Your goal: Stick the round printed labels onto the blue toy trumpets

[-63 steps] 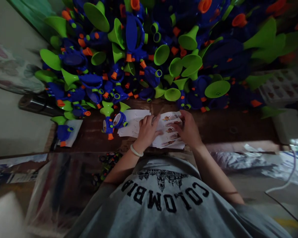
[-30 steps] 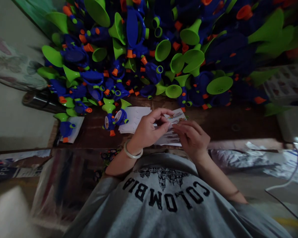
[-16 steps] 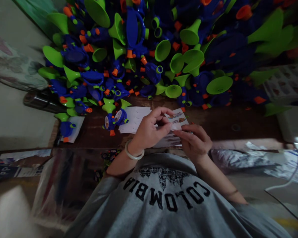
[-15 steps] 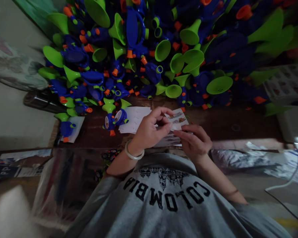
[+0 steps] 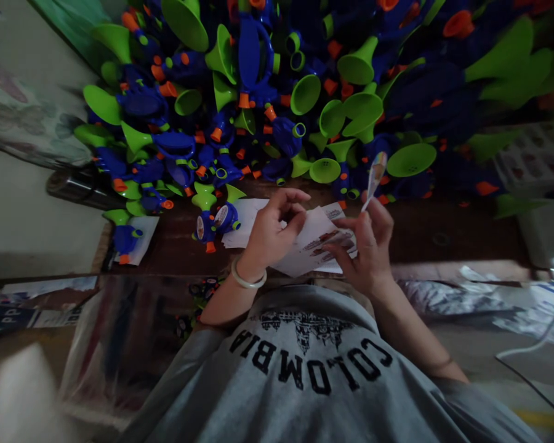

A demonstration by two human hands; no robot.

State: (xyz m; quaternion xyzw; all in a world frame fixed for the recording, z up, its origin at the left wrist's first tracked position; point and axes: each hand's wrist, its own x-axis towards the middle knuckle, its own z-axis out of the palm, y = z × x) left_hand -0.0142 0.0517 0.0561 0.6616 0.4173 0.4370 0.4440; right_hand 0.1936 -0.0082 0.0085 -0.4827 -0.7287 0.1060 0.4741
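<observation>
My right hand [image 5: 373, 246] pinches a small curled sticker [image 5: 376, 175] between thumb and index finger, its printed face showing partly. Bent over the sticker sheet [image 5: 305, 246], my left hand [image 5: 274, 231] has its thumb and index finger curled with a gap between them; nothing shows in it. The sheet lies below and between both hands, with brown printed pictures on its right part. Left of it is a stack of white paper [image 5: 244, 227]. Two blue and green toy trumpets with round stickers, one of them a toy trumpet [image 5: 205, 226], stand beside that stack.
A large heap of blue, green and orange toy trumpets [image 5: 253, 61] covers the back of the brown table [image 5: 443, 231]. A dark bottle [image 5: 80, 189] lies at the left. One toy trumpet [image 5: 124, 237] rests on white paper at the left edge. Plastic wrapping [image 5: 447, 295] is at the lower right.
My right hand has risen and moved right with the sticker, away from the sheet. My left hand has shifted slightly left. More of the sheet now shows between them.
</observation>
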